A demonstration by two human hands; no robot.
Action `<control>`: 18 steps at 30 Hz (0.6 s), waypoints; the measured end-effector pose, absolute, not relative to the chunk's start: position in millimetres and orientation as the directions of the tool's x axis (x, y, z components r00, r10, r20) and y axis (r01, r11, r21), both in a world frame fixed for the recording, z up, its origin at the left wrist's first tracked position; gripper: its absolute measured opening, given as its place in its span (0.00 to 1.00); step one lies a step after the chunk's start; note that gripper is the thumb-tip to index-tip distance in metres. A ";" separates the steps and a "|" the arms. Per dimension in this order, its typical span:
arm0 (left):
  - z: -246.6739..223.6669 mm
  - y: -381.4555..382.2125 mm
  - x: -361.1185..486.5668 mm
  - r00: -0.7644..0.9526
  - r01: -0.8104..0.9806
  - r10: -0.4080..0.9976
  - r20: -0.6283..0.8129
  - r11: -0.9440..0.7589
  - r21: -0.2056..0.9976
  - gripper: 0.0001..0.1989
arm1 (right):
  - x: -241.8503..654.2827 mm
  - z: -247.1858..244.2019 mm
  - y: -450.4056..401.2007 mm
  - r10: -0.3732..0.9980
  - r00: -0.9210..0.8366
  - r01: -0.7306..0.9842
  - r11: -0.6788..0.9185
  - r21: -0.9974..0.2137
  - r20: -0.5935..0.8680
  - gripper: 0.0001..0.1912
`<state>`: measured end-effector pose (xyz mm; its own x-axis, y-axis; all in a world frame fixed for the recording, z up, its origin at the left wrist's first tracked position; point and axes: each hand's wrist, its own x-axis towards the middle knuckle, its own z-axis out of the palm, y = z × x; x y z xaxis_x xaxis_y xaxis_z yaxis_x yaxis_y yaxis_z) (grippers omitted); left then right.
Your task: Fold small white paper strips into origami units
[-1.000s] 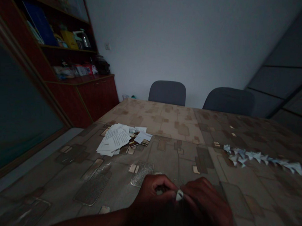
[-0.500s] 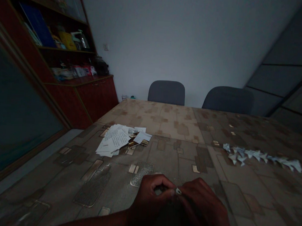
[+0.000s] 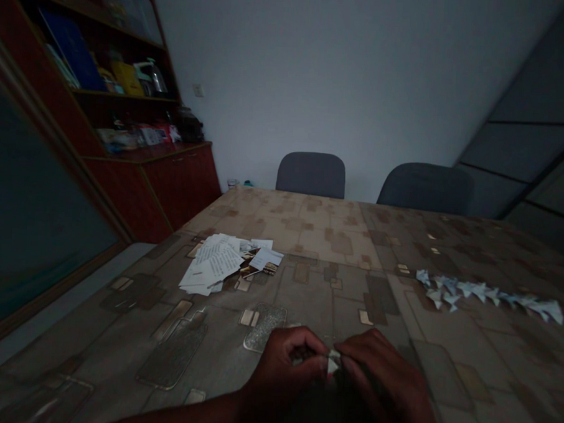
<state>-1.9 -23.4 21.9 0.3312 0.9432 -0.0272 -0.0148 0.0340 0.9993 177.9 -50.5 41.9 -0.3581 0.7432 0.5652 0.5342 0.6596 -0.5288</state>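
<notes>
One small folded paper (image 3: 332,364) is pinched between the left hand (image 3: 285,369) and the right hand (image 3: 387,375); beyond the grip, printed sheets (image 3: 214,264) lie leftward, folded pieces (image 3: 478,291) rightward.

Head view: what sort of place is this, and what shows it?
Probably a home dining room: a wide brown-patterned table, two grey round-cornered chairs and a dark red shelved cabinet.

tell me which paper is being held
The small white piece pinched between left hand and right hand; the folded pieces and printed sheets lie on the table.
</notes>
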 end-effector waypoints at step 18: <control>12.8 -23.7 -1.9 0.379 -0.094 0.921 -0.088 0.133 0.987 0.05 | 183.7 29.1 -48.1 0.704 -0.469 0.522 0.708 -0.476 0.533 0.07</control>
